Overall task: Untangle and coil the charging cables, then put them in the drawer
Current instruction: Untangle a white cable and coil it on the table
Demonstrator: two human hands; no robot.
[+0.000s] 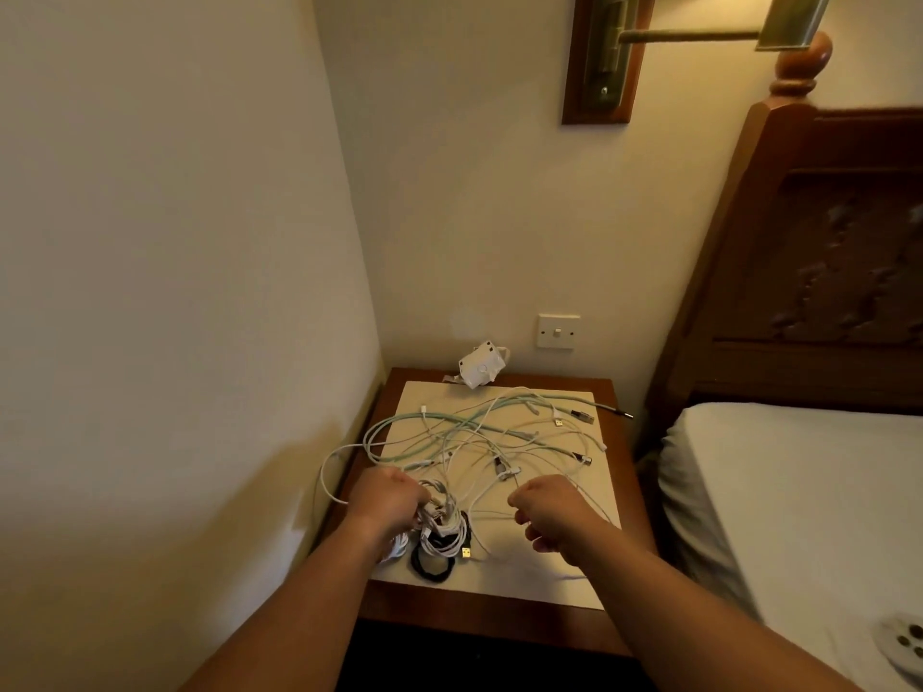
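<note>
Charging cables point(479, 442) lie in a loose white and pale-green tangle across a cream mat point(524, 576) on a wooden bedside worktop point(489, 624), beside a bed point(799, 491). The person's left hand point(387, 496) has its fingers curled round a white coiled bundle point(442, 531) at the mat's near left, just behind a black coil point(432, 566). The right hand point(549, 511) hovers curled over loose strands; whether its fingers pinch one cannot be told

Wall lamp point(607, 57) cropped at top, round object point(903, 647) cropped bottom right, right hand point(549, 514) grip unclear
</note>
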